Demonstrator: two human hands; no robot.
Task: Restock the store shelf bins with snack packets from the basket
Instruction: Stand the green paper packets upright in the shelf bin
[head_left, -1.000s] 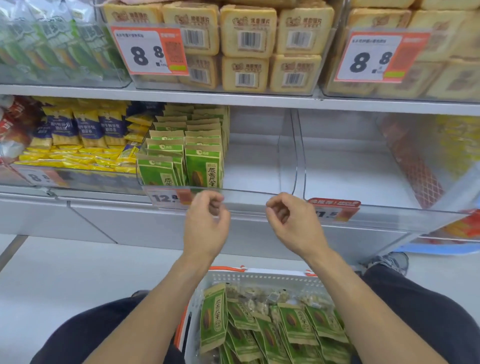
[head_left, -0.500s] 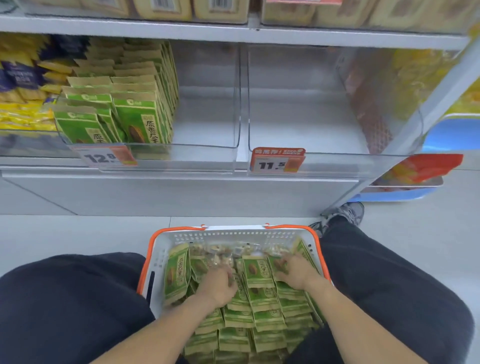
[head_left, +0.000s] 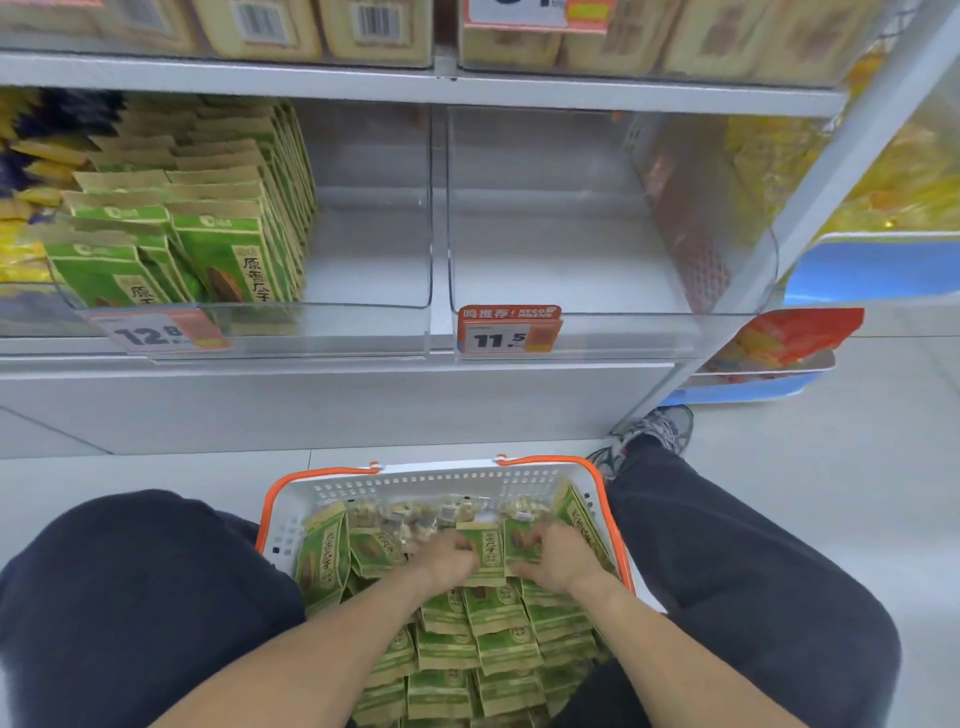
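A white basket with orange handles sits on the floor between my knees, full of green snack packets. My left hand and my right hand are both down in the basket near its far end. Their fingers curl onto a bunch of green packets held between them. On the shelf, the left clear bin holds rows of upright green packets on its left side only. The right clear bin holds nothing.
Price tags reading 12.8 and 11.5 hang on the bin fronts. Small clear nut packets lie at the basket's far end. Beige boxes fill the upper shelf. My shoe rests by the shelf post.
Both hands dropped from the bin's front edge into the basket and closed in on green packets. My view tilted down, then crept back up.
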